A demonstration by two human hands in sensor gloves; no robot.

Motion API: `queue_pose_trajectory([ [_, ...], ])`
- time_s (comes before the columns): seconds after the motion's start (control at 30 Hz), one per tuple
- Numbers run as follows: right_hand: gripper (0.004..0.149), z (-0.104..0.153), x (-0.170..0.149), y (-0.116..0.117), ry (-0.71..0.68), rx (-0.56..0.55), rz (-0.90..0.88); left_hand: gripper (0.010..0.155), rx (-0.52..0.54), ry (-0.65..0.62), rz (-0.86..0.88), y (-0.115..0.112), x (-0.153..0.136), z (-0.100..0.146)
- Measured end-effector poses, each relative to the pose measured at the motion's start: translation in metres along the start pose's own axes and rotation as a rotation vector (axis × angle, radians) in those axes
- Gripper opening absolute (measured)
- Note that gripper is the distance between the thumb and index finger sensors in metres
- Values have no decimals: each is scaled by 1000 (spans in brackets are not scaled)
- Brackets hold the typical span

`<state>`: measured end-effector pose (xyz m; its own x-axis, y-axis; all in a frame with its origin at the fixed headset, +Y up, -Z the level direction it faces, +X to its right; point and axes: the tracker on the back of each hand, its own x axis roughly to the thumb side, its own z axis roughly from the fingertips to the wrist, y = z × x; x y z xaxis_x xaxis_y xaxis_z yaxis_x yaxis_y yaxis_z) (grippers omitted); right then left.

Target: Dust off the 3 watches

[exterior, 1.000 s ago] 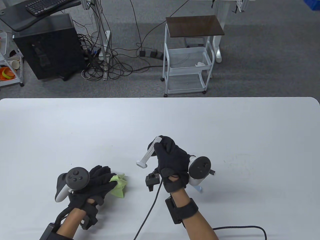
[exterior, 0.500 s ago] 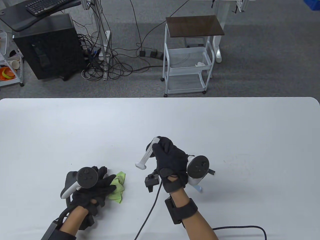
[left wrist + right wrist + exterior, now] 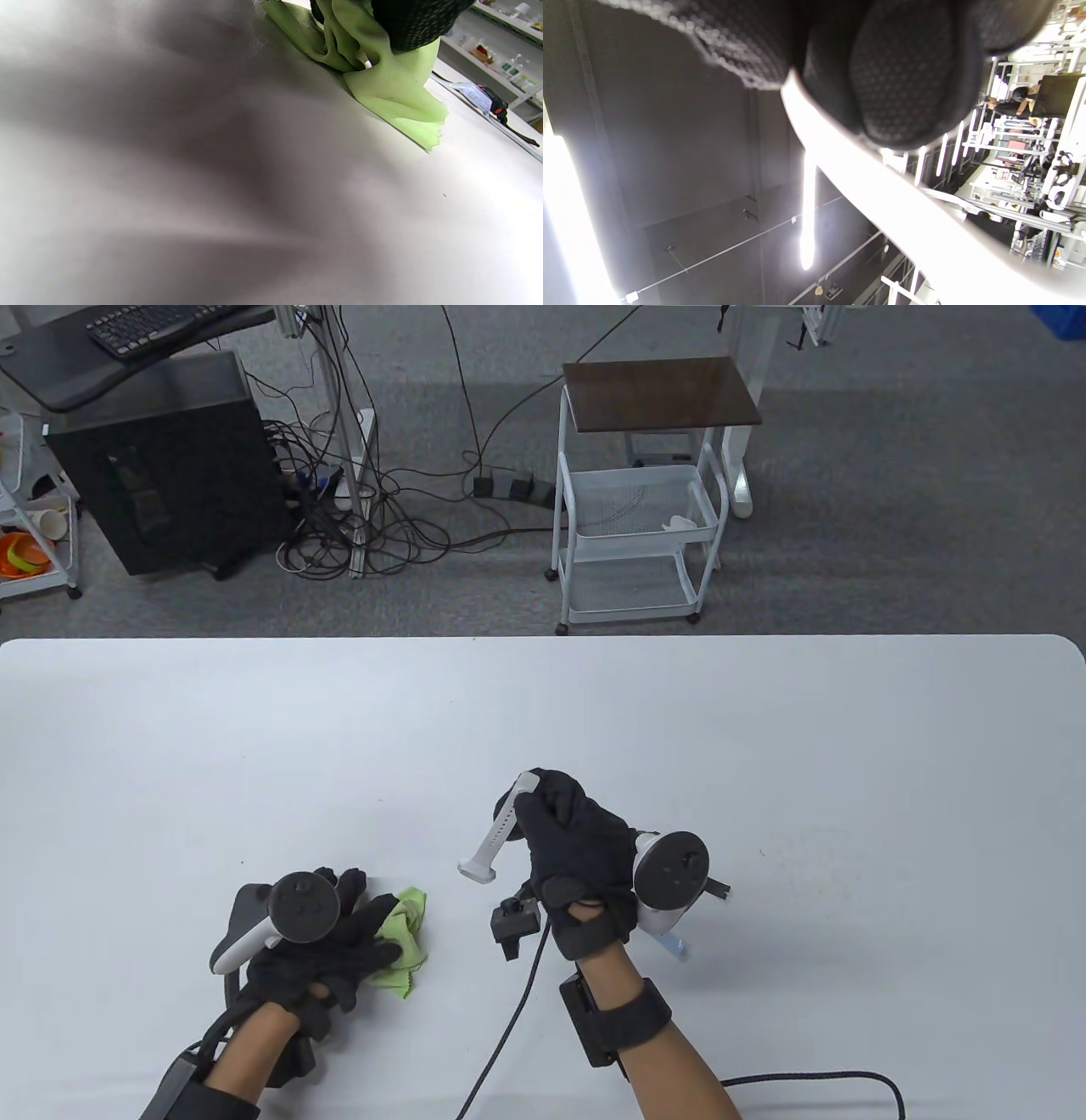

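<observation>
My right hand [image 3: 560,814] is raised over the middle of the white table [image 3: 764,746] and grips a white watch [image 3: 496,831]. Its strap hangs down to the left. In the right wrist view my gloved fingers [image 3: 903,76] are curled around the white strap [image 3: 882,199]. My left hand [image 3: 369,937] lies on a green cloth [image 3: 407,937] near the front edge, and its fingers [image 3: 415,21] bunch up the cloth [image 3: 394,93]. A light blue watch [image 3: 674,943] lies partly hidden under my right hand; it also shows as the light blue watch [image 3: 468,90] beyond the cloth. No third watch is visible.
A black cable [image 3: 509,1027] runs from my right wrist to the table's front edge. Past the far edge stand a white wire cart [image 3: 645,500] and a black computer tower [image 3: 161,466] on the floor.
My left hand has drawn the green cloth a little nearer to the front edge and turned over it. My right hand with the white watch has barely moved.
</observation>
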<state>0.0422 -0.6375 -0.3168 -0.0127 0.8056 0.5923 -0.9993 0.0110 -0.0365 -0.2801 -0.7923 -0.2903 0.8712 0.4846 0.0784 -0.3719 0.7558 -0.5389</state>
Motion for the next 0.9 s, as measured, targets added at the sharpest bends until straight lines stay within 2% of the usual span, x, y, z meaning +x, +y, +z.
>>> queue_pose_trajectory([
  [0.5,39,0,1,0,-6,8,-1,78,48,-86,95,19,5,17],
  [0.9,39,1,2,6,8,51,-43,78,211,-231,174,24,19,29],
])
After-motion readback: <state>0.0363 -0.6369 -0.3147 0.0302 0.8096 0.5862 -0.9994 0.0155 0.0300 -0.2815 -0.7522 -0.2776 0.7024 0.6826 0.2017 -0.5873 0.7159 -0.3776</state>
